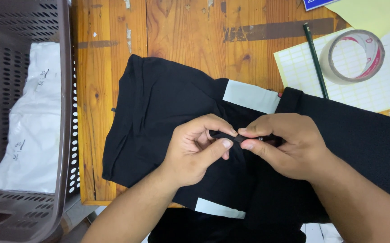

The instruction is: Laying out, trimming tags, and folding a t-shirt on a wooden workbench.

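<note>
You had both hands over the black garment (159, 121), which lay spread across the wooden table (181, 36) and served as the centre of everything. Nearest you, a pale grey strip (219, 208) showed at the garment's near edge, where the cloth hung off the table's front.

Above the middle of the garment, your left hand (195, 150) curled in, thumb and forefinger pressed together on a small fold of the black cloth (240, 138). Your right hand (280, 144) met it from the other side, its thumb and forefinger pinching the same fold, so the fingertips of the two hands nearly touched. The remaining fingers of each hand were tucked under, close together, not spread.

Just beyond your hands, a second pale grey panel (251, 96) lay on the garment's far part.

Left of the garment, just beside its sleeve, stood a brown slotted plastic basket (66, 67) holding white plastic-wrapped bundles (33, 130).

Beyond the garment's right part lay a sheet of blank white labels (383, 85) with a roll of clear tape (352, 56) resting on it, a dark pencil (315, 58) along its left side, and a yellow paper (370, 13) farther still.
</note>
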